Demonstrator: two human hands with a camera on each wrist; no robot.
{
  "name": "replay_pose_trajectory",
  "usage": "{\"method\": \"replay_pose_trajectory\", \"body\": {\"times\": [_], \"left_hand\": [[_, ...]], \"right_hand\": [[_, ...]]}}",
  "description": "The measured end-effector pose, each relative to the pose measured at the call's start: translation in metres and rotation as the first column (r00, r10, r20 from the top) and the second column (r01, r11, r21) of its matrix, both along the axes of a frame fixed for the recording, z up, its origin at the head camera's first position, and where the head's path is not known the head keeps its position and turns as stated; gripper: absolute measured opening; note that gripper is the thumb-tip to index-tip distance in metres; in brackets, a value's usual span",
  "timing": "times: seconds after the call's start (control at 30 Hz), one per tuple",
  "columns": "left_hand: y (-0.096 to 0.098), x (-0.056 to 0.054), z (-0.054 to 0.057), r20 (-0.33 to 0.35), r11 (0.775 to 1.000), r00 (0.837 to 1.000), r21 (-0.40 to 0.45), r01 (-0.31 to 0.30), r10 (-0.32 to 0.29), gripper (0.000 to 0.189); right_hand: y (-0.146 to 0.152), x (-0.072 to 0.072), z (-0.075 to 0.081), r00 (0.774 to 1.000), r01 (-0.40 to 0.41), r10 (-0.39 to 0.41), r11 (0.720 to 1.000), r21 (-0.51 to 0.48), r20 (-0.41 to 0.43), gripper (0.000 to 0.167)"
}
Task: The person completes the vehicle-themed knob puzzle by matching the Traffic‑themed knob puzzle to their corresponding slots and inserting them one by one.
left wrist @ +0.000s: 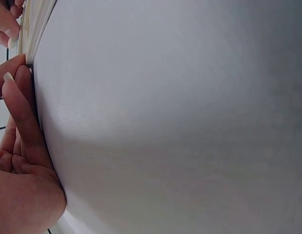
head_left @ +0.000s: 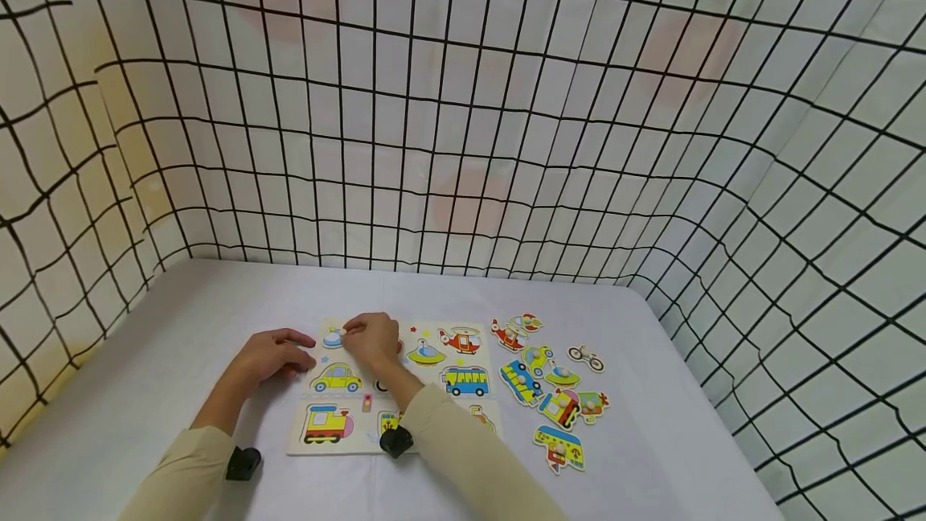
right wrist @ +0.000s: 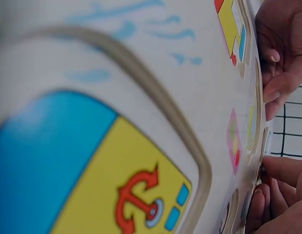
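A wooden puzzle board (head_left: 364, 434) with printed vehicles lies flat on the white table. At its upper left corner my right hand (head_left: 376, 342) pinches a small puzzle piece over a blue and white boat picture (head_left: 332, 339). The thin edge of that piece (right wrist: 265, 142) shows by the fingertips in the right wrist view, but its face is hidden. My left hand (head_left: 268, 356) rests at the board's left edge, its fingers loosely bent and touching the side. Below, a yellow car picture (head_left: 336, 378) and a train picture (head_left: 327, 424) are visible.
Right of the board lie several loose knobbed pieces: a bicycle (head_left: 586, 358), a blue bus (head_left: 521, 383), a red helicopter (head_left: 509, 335), a train (head_left: 560, 408) and a yellow and blue boat (head_left: 560, 447). Black wire mesh (head_left: 463, 111) stands round the back and sides.
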State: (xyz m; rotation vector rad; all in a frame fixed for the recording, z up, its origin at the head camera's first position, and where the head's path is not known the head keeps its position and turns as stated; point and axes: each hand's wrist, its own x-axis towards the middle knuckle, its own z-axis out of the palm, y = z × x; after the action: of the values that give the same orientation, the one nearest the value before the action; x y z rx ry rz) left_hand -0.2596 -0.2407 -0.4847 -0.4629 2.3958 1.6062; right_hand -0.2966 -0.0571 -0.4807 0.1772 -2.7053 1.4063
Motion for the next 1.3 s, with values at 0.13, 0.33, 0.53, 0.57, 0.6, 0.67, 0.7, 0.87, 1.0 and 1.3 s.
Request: {"method": "replay_pose_trajectory", "body": {"times": [0.13,0.33,0.53,0.57,0.6,0.67,0.7,0.87,1.0,1.3], "left_hand": [[0.0,0.0,0.0,-0.005,1.0,1.0,-0.016,0.009,-0.009,0.047],[0.0,0.0,-0.001,-0.003,1.0,1.0,-0.013,0.011,-0.011,0.046],[0.0,-0.002,-0.002,-0.009,0.999,1.0,-0.035,0.026,-0.027,0.046],[0.0,-0.002,-0.002,-0.012,0.999,0.999,-0.043,0.031,-0.032,0.046],[-0.001,-0.002,-0.002,-0.012,0.999,0.999,-0.045,0.03,-0.031,0.046],[-0.001,-0.003,-0.003,-0.009,0.998,0.999,-0.048,0.031,-0.032,0.046],[-0.002,-0.002,-0.003,-0.007,0.998,0.999,-0.047,0.033,-0.034,0.046],[-0.003,-0.003,-0.004,0.004,0.998,0.999,-0.046,0.041,-0.041,0.048],[-0.004,-0.003,-0.002,0.004,0.998,0.999,-0.043,0.043,-0.043,0.048],[-0.001,0.0,-0.001,0.014,0.999,1.0,-0.046,0.027,-0.026,0.05]], "right_hand": [[0.002,0.001,0.0,1.0,-0.001,0.001,1.0,0.012,0.002,0.004],[0.003,0.002,0.0,1.0,0.009,-0.009,1.0,0.012,0.023,0.004],[0.005,0.0,0.001,0.999,0.001,-0.001,1.0,0.01,0.038,0.007],[0.006,0.0,0.001,0.999,-0.003,0.002,1.0,0.007,0.039,0.009],[0.007,0.001,0.003,0.999,-0.008,0.008,1.0,0.005,0.042,0.01],[0.009,0.001,0.006,0.998,-0.013,0.012,1.0,0.012,0.055,0.015],[0.011,0.002,0.009,0.998,-0.022,0.021,1.0,0.016,0.059,0.017],[0.029,0.003,0.027,0.993,-0.101,0.101,0.995,0.0,0.056,0.026],[0.048,-0.001,0.042,0.988,-0.151,0.151,0.988,-0.026,0.01,0.028],[0.085,-0.008,0.062,0.991,-0.132,0.132,0.991,-0.01,0.009,0.031]]}}
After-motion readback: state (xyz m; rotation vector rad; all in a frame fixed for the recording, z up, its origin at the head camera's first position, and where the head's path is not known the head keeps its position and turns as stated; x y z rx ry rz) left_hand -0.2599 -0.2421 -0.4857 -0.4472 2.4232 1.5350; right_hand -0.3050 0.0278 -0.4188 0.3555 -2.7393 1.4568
